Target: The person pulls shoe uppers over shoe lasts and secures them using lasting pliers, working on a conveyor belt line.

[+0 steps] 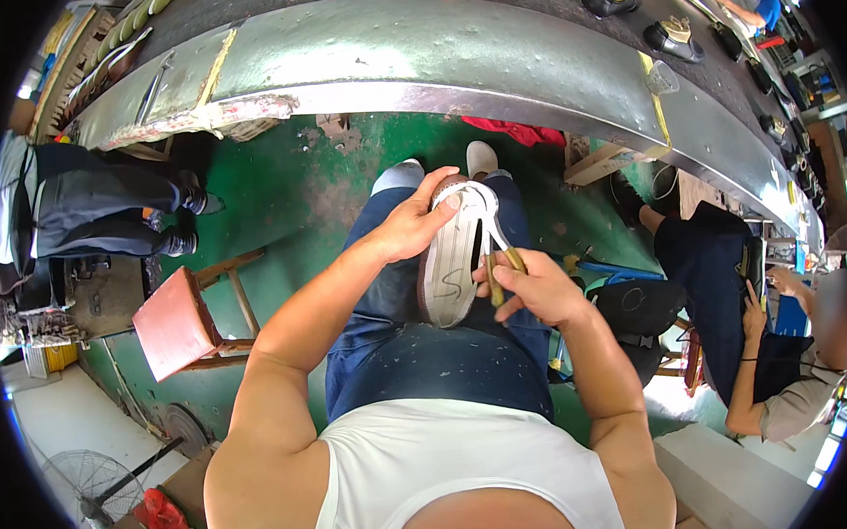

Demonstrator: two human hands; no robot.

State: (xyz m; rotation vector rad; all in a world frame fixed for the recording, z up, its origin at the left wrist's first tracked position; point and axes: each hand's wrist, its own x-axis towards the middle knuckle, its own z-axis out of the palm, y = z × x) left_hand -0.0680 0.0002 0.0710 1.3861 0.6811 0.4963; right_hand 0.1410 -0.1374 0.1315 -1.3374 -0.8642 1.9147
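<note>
A shoe [448, 287] lies sole up across my lap, its pale sole bearing a dark curved pen mark. My left hand [414, 225] grips its far end, thumb over the sole and fingers at the side. In my right hand [541, 286] are metal pincers [490, 212] with brownish-yellow handles, which stand spread apart. The curved jaws of the pincers rest at the far right edge of the sole, close to my left thumb. Whether the jaws bite on anything cannot be made out.
A metal-edged workbench [367, 54] curves across the front, with several dark shoes [674, 38] at its right. To my left are a reddish stool [176, 323], a standing person [109, 203] and a fan [91, 482]. Another person [797, 371] sits at right, near a black seat [638, 307].
</note>
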